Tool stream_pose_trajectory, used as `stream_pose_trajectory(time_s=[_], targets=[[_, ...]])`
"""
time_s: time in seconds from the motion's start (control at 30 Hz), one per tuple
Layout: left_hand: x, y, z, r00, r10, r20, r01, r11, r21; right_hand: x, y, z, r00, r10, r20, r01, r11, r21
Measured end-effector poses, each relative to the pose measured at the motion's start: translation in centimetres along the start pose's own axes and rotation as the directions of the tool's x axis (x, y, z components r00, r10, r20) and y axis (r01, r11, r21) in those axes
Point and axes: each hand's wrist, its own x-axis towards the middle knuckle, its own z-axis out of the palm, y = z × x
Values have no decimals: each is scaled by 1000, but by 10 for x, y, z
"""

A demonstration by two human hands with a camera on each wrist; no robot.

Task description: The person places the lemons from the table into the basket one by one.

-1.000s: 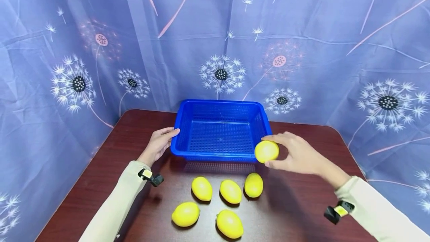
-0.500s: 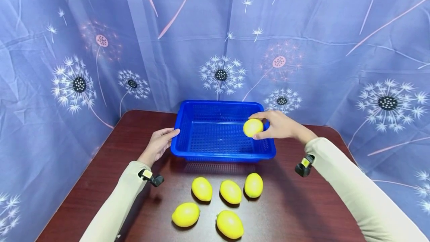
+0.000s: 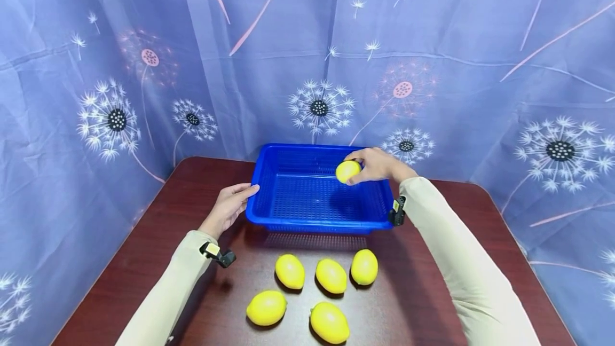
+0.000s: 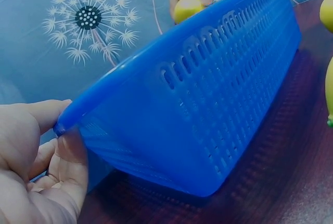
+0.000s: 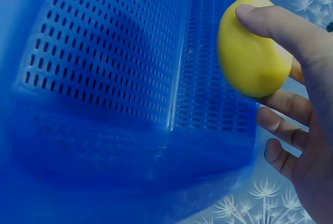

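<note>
A blue perforated plastic basket (image 3: 317, 224) stands toward the back of the table. My left hand (image 3: 229, 206) pinches its left rim between thumb and fingers, which the left wrist view shows close up at the rim (image 4: 109, 78). Over the right part of the basket, my right hand (image 3: 377, 165) holds a yellow lemon (image 3: 348, 172) between thumb and fingers. In the right wrist view the thumb presses the near side of that lemon (image 5: 250, 52), with the basket's holed floor (image 5: 104, 41) beyond it. Nothing lies inside the basket.
Several lemons lie on the dark red-brown table (image 3: 158, 260) in front of the basket, among them a left one (image 3: 266, 308), a front one (image 3: 329, 322) and a right one (image 3: 364, 267). A blue dandelion-print curtain (image 3: 240, 95) hangs behind and beside the table.
My right hand has carried its lemon from beside the basket's right front corner leftward and back, over the basket. The left hand keeps its hold on the rim; the table lemons stay put.
</note>
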Motion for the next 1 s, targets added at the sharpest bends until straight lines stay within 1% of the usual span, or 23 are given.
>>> stream_pose_trajectory(time_s=[0.1, 0.2, 0.3, 0.4, 0.47, 0.6, 0.87, 0.93, 1.0], targets=[[0, 1, 1, 1000, 8, 7, -8, 1000, -6, 8, 4, 7, 1000, 25, 4, -25, 1000, -15], [-1, 2, 1, 1000, 10, 0, -10, 1000, -15, 16, 7, 15, 999, 51, 8, -51, 998, -47], [-1, 3, 1, 1000, 9, -6, -9, 1000, -18, 20, 9, 23, 994, 111, 21, -109, 990, -94], [-1, 2, 2, 1000, 11, -4, -11, 1000, -8, 23, 10, 28, 983, 182, 30, -176, 973, -150], [-1, 2, 2, 1000, 11, -1, -11, 1000, -2, 23, 9, 30, 977, 210, 29, -202, 963, -178], [-2, 2, 2, 1000, 8, -4, -8, 1000, 5, 24, 5, 32, 974, 225, 35, -215, 959, -187], [-2, 1, 2, 1000, 4, -25, -3, 1000, 7, 29, 5, 34, 955, 279, 97, -255, 945, -205], [-2, 1, 2, 1000, 2, -29, -1, 1000, 13, 30, 4, 31, 954, 282, 103, -257, 945, -204], [-2, 1, 2, 1000, 3, -30, -3, 1000, 12, 29, 2, 27, 957, 272, 100, -249, 948, -196]])
